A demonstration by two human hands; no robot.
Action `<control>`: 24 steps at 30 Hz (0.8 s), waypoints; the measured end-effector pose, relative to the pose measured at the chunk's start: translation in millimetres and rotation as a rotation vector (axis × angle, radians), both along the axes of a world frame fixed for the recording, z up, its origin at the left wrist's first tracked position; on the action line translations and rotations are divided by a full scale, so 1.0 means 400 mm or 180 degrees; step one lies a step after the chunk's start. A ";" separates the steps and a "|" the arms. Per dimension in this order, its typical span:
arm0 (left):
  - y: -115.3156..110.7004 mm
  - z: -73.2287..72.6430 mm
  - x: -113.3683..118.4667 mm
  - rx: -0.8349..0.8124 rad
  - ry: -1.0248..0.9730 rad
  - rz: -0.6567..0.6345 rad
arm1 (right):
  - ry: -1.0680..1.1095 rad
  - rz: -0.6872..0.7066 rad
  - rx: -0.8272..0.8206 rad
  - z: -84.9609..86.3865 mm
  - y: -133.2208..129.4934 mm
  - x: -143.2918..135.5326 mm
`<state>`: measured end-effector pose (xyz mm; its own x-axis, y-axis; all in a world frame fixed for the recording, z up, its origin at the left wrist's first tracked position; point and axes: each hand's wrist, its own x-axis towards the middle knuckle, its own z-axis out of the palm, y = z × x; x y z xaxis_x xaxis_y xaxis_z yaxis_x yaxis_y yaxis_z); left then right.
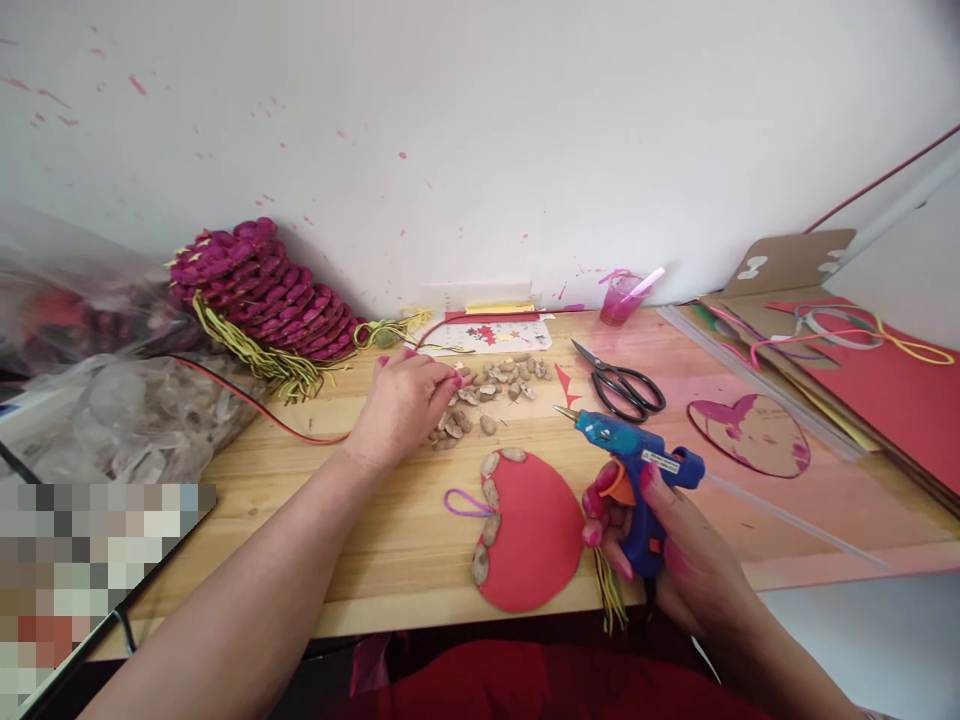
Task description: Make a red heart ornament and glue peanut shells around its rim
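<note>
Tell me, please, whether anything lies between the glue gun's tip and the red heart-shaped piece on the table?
Nothing visible does. The right hand holds the glue gun just right of the red heart-shaped piece, its tip pointing left above bare table. The scissors lie farther back, and the left hand is at the shell pile.

Both forearms are bare, fingernails painted pink, above red clothing.
</note>
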<state>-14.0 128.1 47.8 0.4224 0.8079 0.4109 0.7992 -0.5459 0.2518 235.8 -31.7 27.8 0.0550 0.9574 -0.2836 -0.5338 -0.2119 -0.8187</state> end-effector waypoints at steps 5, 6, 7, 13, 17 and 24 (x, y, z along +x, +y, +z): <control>0.002 -0.001 -0.001 0.0013 -0.0015 0.0041 | 0.0044 -0.0007 -0.0038 -0.009 0.000 0.005; 0.002 -0.006 0.002 -0.0019 -0.0034 -0.0002 | 0.0057 -0.0001 -0.0037 -0.010 0.000 0.006; 0.002 -0.011 0.004 -0.0053 -0.0036 -0.0053 | 0.0069 0.0003 -0.0040 -0.012 0.000 0.007; 0.002 -0.033 0.021 -0.0251 0.0267 -0.0133 | 0.0083 0.0034 -0.0121 -0.007 0.003 0.007; 0.012 -0.047 0.028 -0.0301 0.0408 -0.0132 | 0.0103 0.0052 -0.0132 -0.001 0.006 0.005; 0.023 -0.059 0.045 -0.0279 0.0327 -0.0067 | 0.0120 0.0051 -0.0173 -0.006 0.006 0.007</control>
